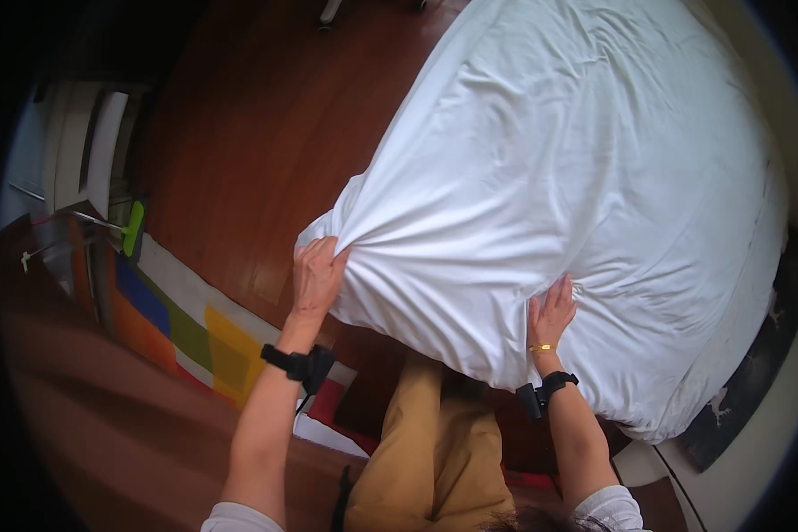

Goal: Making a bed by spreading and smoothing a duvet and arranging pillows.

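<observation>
A wrinkled white sheet (pixel 612 193) covers a bed and hangs over its near edge. At the sheet's left corner my left hand (pixel 318 276) grips a bunch of the cloth, and creases fan out from it. My right hand (pixel 552 314) rests on the sheet near the front edge, fingers spread a little, palm down. Folds run around its fingers; whether it pinches any cloth is hidden. A black band with a small device is on each wrist, and a gold bracelet is on the right one.
Reddish-brown wood floor (pixel 259 153) lies left of the bed. A multicoloured rug (pixel 193 326) runs along the lower left, beside a green mop or squeegee head (pixel 133 229). A dark panel (pixel 745 399) borders the bed at lower right. My legs in tan trousers (pixel 432 452) stand at the bed's edge.
</observation>
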`<state>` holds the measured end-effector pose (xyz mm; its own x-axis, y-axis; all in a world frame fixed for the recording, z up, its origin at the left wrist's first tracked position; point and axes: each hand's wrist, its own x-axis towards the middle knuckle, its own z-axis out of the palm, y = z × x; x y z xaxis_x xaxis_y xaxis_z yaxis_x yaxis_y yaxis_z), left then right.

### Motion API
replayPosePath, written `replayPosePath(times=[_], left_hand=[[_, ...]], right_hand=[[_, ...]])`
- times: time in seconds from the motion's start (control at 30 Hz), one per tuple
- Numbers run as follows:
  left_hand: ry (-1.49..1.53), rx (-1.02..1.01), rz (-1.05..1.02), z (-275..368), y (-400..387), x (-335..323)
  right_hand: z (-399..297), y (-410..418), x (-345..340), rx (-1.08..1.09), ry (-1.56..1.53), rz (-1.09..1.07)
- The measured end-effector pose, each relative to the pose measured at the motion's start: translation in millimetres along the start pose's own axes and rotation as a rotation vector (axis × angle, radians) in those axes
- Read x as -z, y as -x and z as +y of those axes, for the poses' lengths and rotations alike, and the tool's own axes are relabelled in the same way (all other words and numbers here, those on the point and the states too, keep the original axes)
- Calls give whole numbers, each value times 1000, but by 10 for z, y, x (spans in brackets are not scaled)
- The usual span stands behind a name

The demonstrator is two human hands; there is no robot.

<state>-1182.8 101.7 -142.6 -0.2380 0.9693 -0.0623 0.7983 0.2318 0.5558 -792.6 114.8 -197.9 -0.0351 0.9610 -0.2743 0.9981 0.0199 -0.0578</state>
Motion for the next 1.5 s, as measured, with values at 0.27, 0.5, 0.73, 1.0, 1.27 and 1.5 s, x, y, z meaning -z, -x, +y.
replayPosePath(times=[0.27,0.5,0.73,1.0,1.27,1.5], left_hand=[[-227,498,-363,-443,-47,87],[-98,-20,-192,609,-243,-731],[-45,25,-244,1296,-357,-1334],[-296,-66,-260,1682,-714,-1436],[-354,-79,-397,2702,-1462,-2210],[-532,280,-599,2939,-1934,-2534]], right_hand=[[772,225,266,-170,-49,128],[1646,-4,312,-276,121,124],[-108,-567,-342,-199,-81,252],[-1638,218,-152,852,-811,-543],[1790,-935,541,240,-215,167],[3639,-1576,407,-673,-3,374]])
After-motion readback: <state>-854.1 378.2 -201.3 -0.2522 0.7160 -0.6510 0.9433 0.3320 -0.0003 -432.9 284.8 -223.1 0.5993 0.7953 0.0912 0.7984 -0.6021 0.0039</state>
